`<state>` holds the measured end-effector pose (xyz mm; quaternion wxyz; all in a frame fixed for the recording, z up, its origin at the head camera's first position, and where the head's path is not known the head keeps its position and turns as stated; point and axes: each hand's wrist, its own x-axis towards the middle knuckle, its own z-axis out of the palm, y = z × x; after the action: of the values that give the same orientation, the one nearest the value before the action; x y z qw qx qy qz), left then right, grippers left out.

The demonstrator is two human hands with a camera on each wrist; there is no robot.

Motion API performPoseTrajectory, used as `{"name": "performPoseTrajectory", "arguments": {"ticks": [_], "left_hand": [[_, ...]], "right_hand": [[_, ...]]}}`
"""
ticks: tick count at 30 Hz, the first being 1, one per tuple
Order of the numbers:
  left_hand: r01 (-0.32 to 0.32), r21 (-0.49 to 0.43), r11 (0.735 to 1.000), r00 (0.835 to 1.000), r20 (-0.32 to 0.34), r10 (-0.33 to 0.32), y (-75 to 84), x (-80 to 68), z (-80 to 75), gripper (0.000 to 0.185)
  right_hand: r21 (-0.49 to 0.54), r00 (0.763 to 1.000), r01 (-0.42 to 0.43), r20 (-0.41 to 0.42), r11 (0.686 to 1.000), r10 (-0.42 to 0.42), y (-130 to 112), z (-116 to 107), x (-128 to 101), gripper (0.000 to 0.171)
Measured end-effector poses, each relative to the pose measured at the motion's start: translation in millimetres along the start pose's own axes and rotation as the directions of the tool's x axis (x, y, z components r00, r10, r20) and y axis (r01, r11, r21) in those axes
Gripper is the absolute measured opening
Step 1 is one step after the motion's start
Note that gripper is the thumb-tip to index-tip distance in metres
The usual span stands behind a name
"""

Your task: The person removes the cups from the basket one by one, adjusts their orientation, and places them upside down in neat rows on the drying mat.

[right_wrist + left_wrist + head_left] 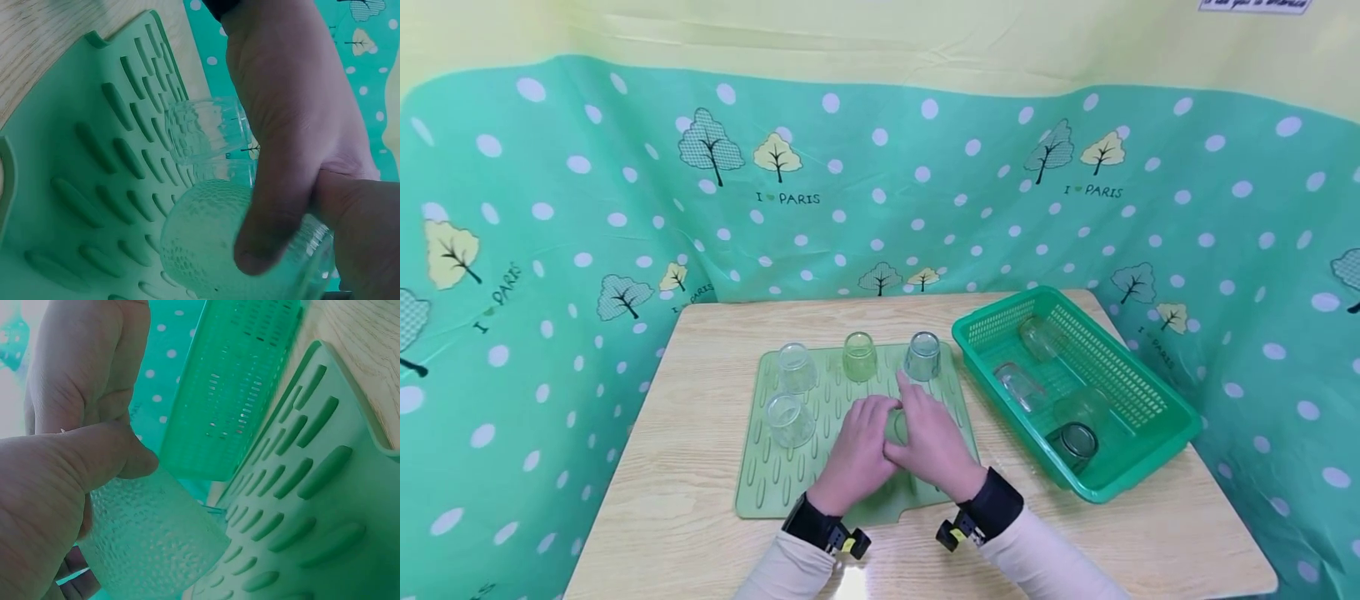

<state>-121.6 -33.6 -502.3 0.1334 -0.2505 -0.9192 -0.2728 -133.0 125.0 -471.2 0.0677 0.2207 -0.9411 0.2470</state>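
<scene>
Both hands on one textured glass [896, 423] over the green drying mat [775, 475], mid-table [685, 517]: left hand [856, 454] and right hand [934, 442] each curl fingers and thumb round it. Four glasses stand upside down on the mat (one [922, 357] just beyond the right fingers). Green basket [1150, 433] to the right holds more glasses

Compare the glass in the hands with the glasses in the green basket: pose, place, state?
The held glass is gripped by both the left hand and right hand over the drying mat; the basket glasses lie loose on their sides, untouched, inside the green basket. The held glass shows a dimpled texture; theirs cannot be made out. All are clear glass.
</scene>
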Motion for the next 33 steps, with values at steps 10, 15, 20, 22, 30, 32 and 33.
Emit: {"name": "performPoseTrajectory", "arguments": {"ticks": [10, 15, 20, 22, 30, 32, 33], "left_hand": [[0.114, -0.046, 0.992, 0.993, 0.040, -0.112, -19.9, -0.9, 2.6, 0.077], [0.159, -0.056, 0.986, 0.987, 0.022, -0.158, -27.7, -0.4, -0.9, 0.081], [0.216, -0.092, 0.972, 0.976, 0.025, -0.215, -34.6, -1.5, -5.0, 0.086], [0.232, -0.104, 0.967, 0.973, 0.030, -0.231, -36.4, -1.7, -7.1, 0.085], [0.276, -0.146, 0.950, 0.961, 0.032, -0.275, -42.2, -1.7, -13.1, 0.083], [0.283, -0.158, 0.946, 0.959, 0.021, -0.283, -43.2, -2.4, -13.9, 0.083], [0.286, -0.163, 0.944, 0.958, 0.016, -0.287, -43.5, -3.0, -14.4, 0.083]], "right_hand": [[0.049, 0.993, -0.109, -0.031, 0.993, 0.111, 42, -6, -2, 0.070], [-0.104, 0.971, -0.199, 0.111, 0.974, 0.210, 73, 2, -13, 0.070], [-0.177, 0.930, -0.237, 0.245, 0.955, 0.276, 89, 9, -21, 0.069], [-0.175, 0.928, -0.240, 0.248, 0.955, 0.278, 91, 10, -22, 0.068], [-0.192, 0.927, -0.222, 0.264, 0.956, 0.268, 92, 9, -19, 0.063], [-0.194, 0.927, -0.213, 0.269, 0.958, 0.261, 92, 10, -18, 0.062], [-0.195, 0.929, -0.207, 0.269, 0.959, 0.255, 92, 11, -18, 0.062]]}}
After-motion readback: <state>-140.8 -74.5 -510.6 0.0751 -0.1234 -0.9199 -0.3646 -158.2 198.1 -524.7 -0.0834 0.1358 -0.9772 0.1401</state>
